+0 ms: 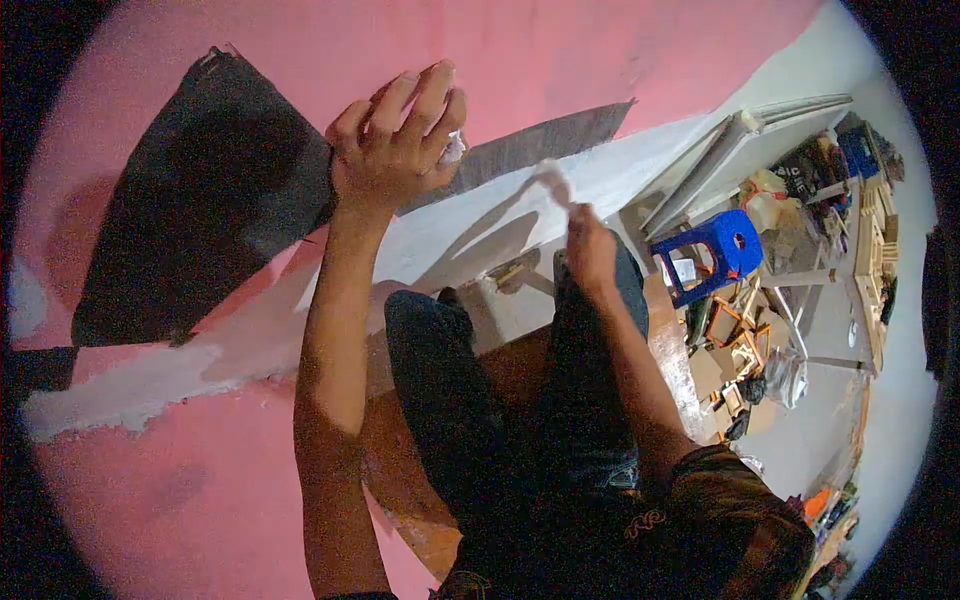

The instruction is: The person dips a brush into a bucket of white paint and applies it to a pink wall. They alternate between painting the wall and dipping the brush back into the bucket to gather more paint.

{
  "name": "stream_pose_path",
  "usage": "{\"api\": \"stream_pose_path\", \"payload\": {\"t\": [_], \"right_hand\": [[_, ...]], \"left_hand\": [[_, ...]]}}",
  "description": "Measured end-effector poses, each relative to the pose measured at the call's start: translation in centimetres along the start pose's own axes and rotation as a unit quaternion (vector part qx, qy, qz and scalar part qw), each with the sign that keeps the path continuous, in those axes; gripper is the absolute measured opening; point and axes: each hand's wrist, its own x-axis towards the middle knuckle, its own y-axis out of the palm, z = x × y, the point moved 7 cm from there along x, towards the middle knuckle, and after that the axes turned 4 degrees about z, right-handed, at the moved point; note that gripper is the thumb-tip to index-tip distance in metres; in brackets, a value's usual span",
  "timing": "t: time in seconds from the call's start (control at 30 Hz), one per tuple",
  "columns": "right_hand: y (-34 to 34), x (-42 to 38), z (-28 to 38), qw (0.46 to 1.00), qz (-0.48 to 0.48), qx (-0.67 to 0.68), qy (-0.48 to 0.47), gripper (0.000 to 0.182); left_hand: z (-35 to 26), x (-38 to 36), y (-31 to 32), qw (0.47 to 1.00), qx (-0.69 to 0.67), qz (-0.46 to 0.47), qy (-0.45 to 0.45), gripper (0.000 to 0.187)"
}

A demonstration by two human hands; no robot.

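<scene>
My left hand (395,145) is raised against the pink wall (520,60), back towards me and fingers bent. A crumpled white wad (454,148) shows at its right side, partly hidden by the hand. Beside this hand lies a large dark painted patch (200,210), and a narrower dark band (550,135) runs off to the right. My right hand (592,245) is closed round the handle of a tool with a pale, blurred head (553,180); its exact kind I cannot tell. The tool overlaps the whitish strip (590,175) below the band, where shadows fall.
My bent knees (430,325) come close to the wall. To the right stands a blue plastic stool (735,245). Behind it are wooden frames and scraps (740,350), a plastic bag (787,382) and leaning pale boards (700,170). A brown surface (405,470) shows beneath me.
</scene>
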Motion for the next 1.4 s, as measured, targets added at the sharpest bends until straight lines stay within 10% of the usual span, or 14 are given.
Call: {"api": "stream_pose_path", "payload": {"t": [0.13,0.3,0.33,0.43,0.47,0.63,0.73,1.17,1.4], "right_hand": [[-4.0,1.3,-3.9,0.988,-0.136,0.072,0.018,0.021],[-0.9,1.8,-5.3,0.939,-0.024,0.3,0.168,0.031],[0.3,0.5,-1.0,0.983,-0.161,0.013,-0.081,0.034],[4.4,-3.3,5.8,0.996,0.051,0.054,-0.041,0.025],[5.5,-4.8,7.1,0.984,-0.059,0.1,-0.134,0.019],[6.5,-9.0,11.1,0.976,0.156,0.081,-0.128,0.021],[6.3,-8.4,8.9,0.972,0.079,-0.061,-0.214,0.023],[-4.7,4.9,-11.1,0.985,-0.134,-0.079,0.072,0.02],[7.4,-1.7,0.8,0.997,0.041,0.035,-0.052,0.025]], "left_hand": [[0.0,0.2,-0.2,1.0,0.013,0.02,0.012,0.028],[-0.1,-0.1,0.1,1.0,-0.007,0.024,0.009,0.028],[-0.1,0.0,0.1,1.0,-0.003,0.026,0.01,0.028],[-0.2,-0.3,0.4,0.999,-0.001,0.036,0.006,0.027],[-0.2,-0.2,0.4,0.999,0.001,0.041,0.006,0.026],[-0.1,0.0,0.1,1.0,0.006,0.019,0.007,0.026],[0.0,0.0,0.2,1.0,0.012,0.01,0.001,0.027],[-0.3,0.2,0.0,1.0,0.0,0.022,0.016,0.03],[-0.3,-0.4,1.2,1.0,-0.008,0.019,0.01,0.026]]}}
